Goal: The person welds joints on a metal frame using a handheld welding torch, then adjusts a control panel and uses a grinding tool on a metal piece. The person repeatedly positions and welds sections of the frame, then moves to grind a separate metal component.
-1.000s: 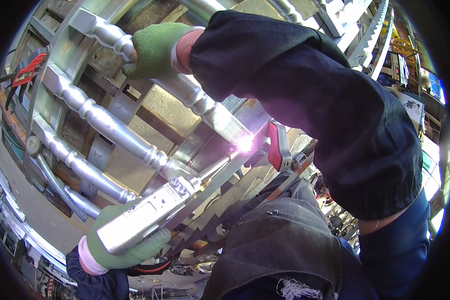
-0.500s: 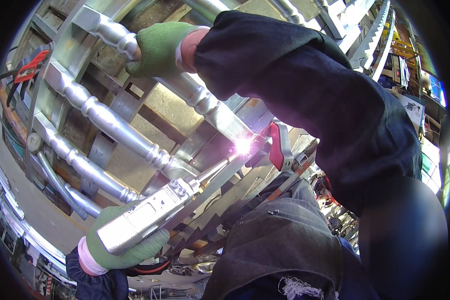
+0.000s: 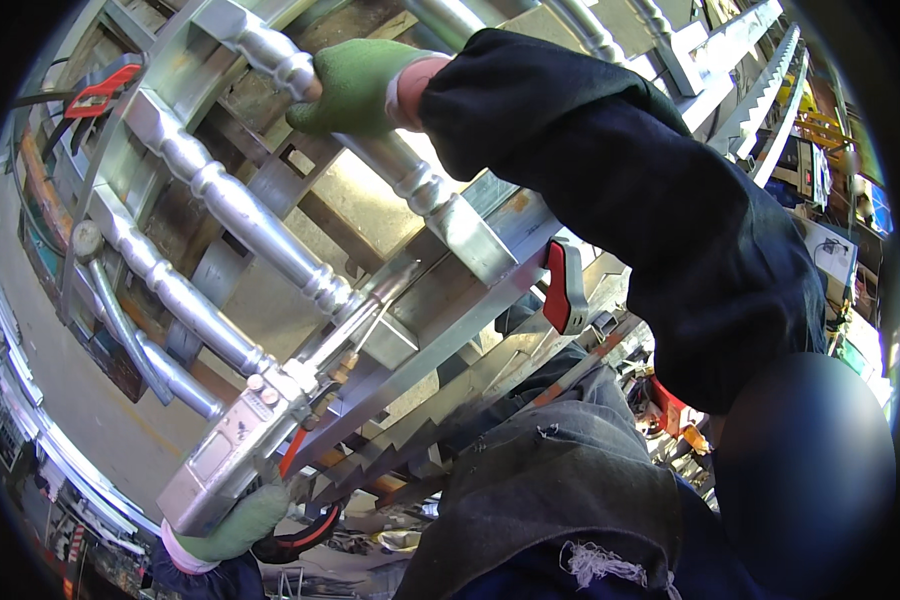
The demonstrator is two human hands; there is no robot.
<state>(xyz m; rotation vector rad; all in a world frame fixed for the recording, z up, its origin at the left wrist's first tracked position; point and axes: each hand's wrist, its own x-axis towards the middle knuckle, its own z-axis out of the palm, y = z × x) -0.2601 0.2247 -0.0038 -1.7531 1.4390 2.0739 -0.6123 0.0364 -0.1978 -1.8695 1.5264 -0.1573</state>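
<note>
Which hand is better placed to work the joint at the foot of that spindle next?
Left, probably. The left hand holds the silver welding gun, its nozzle pointing toward the foot of the spindle. The right hand is wrapped round that spindle higher up.

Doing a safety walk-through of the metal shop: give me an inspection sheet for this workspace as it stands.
Surface: bare floor below the work; no bench top seen.
Job's things: silvery railing frame with turned balusters; silvery handheld welding gun, nozzle at a baluster base, no arc showing.
Clutter: red clamp on the frame rail; second red clamp at upper left; toothed metal strips.
Hands: left hand, green glove, grips the gun; right hand, green glove, grips a baluster.
Cables: nothing seen clearly.
Surroundings: metal stock and racks, too blurred to detail.
</note>
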